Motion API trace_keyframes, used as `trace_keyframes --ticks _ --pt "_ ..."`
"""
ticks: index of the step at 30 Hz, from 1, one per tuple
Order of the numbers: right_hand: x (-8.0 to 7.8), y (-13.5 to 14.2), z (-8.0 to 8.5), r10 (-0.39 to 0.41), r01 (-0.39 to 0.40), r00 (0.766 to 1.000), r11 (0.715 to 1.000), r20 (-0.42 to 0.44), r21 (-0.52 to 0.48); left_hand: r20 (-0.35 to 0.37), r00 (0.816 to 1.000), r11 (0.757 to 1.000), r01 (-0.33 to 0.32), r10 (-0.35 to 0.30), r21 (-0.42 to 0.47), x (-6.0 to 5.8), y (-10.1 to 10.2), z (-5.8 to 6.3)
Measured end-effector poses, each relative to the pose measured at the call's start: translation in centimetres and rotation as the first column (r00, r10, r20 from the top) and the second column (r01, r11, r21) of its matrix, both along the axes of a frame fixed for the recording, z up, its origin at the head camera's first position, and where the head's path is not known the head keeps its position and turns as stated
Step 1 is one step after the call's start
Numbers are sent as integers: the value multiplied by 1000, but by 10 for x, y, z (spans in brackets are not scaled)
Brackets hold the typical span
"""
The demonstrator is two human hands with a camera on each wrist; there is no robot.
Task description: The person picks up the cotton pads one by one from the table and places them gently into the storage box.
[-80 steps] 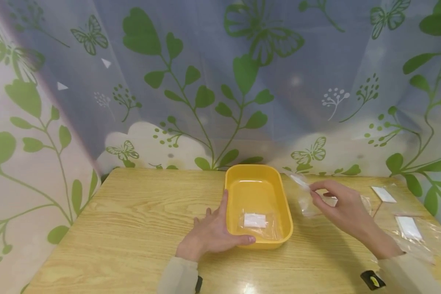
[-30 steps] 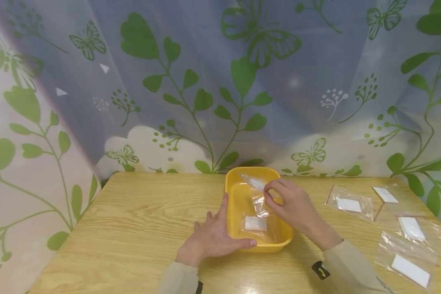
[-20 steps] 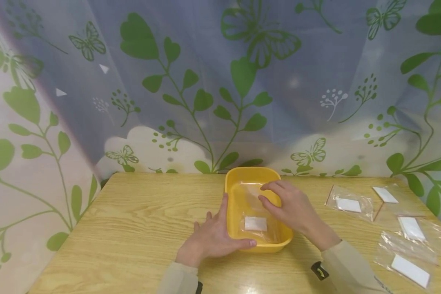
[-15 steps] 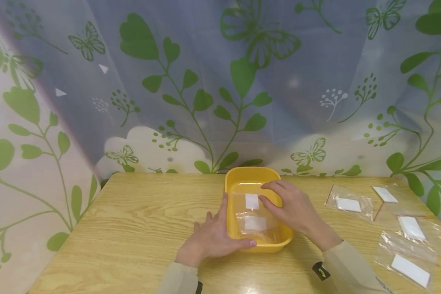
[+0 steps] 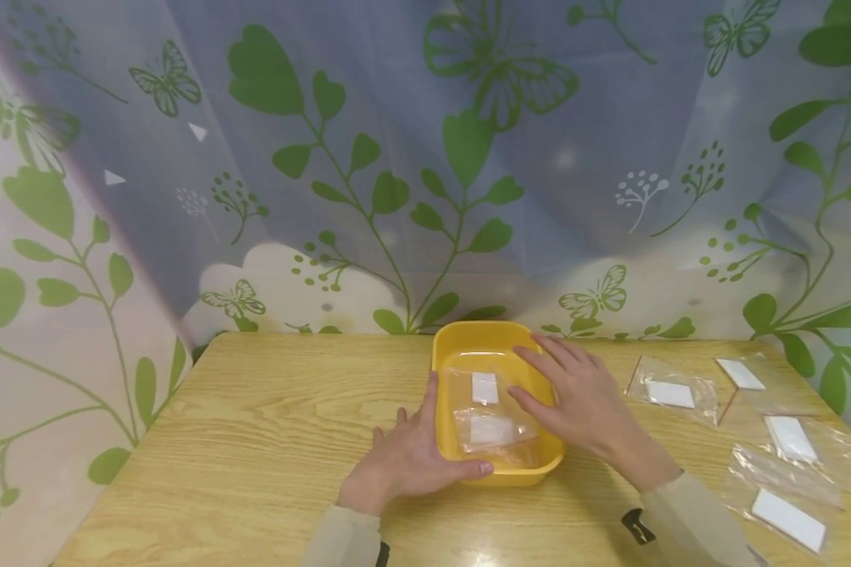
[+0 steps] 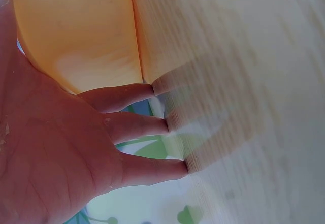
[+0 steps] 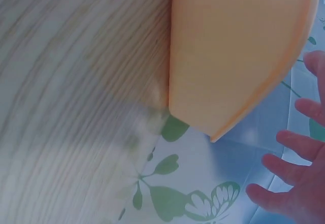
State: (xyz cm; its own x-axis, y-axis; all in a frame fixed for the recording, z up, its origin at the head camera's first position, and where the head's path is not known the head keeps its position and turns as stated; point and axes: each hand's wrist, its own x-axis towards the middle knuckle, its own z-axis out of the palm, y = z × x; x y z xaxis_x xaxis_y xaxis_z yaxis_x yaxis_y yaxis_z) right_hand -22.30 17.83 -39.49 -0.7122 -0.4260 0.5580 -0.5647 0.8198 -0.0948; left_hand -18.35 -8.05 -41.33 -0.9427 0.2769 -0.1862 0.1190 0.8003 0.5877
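Note:
A yellow plastic bin (image 5: 496, 472) stands on the table. Two clear plastic bags with white inserts, a far bag (image 5: 484, 387) and a near bag (image 5: 492, 431), overlap inside it. My left hand (image 5: 404, 465) rests at the bin's near left corner, thumb along the front rim and index finger along the left side. Its other fingers are straight, with fingertips (image 6: 179, 167) on the tabletop in the left wrist view. Over the bin's right rim is my right hand (image 5: 574, 394), fingers spread and holding nothing. The right wrist view shows its fingers (image 7: 299, 145) beside the bin's outer wall.
Several more clear bags with white inserts lie to the right, among them a nearer bag (image 5: 787, 516) and a farther bag (image 5: 670, 394). A patterned curtain (image 5: 369, 197) hangs right behind the wooden table (image 5: 255, 441).
My right hand carried a bag from the right side into the bin and let go. That bag dropped flat beside the other. The right hand has since spread and drawn slightly rightward. The left stayed put.

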Motion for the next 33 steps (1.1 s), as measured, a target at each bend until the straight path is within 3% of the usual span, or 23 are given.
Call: trace_keyframes --ticks 9,17,33 --pt "3 17 -2 -56 57 996 998 -71 20 0 1000 1000 0 0 12 0 0 -1" --pt "7 33 -5 -155 156 988 986 -19 60 0 1000 1000 -9 9 10 0 0 -2" --pt "10 61 -6 -200 202 979 978 -33 56 -16 1000 1000 -9 9 20 -2 0 -1"
